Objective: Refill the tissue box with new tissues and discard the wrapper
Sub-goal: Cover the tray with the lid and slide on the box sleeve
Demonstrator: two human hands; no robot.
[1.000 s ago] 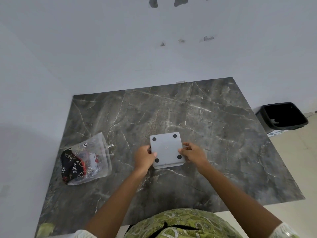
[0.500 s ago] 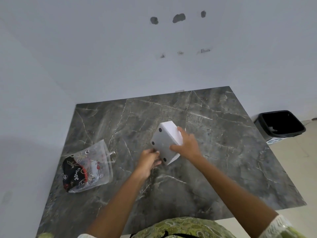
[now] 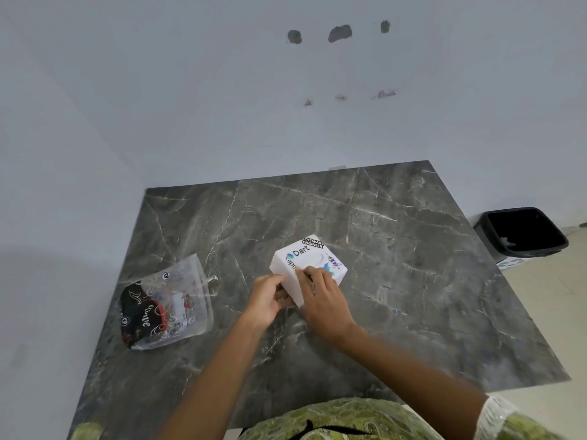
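Tissue box [image 3: 306, 265] was turned sticker-side up — both hands [image 3: 268, 300] gripping it; next, opening it for refilling.

A person's bare forearms extend into view from short sleeves. The garment [image 3: 343, 419] is green with a pale paisley-like swirl pattern, and a thin dark line crosses its front at the bottom edge of the view. The right sleeve [image 3: 498, 417] ends in a band of white lace-like trim; a corner of the left sleeve [image 3: 85, 431] shows green and blurred. A thin ring circles one finger of the right hand [image 3: 320, 300].
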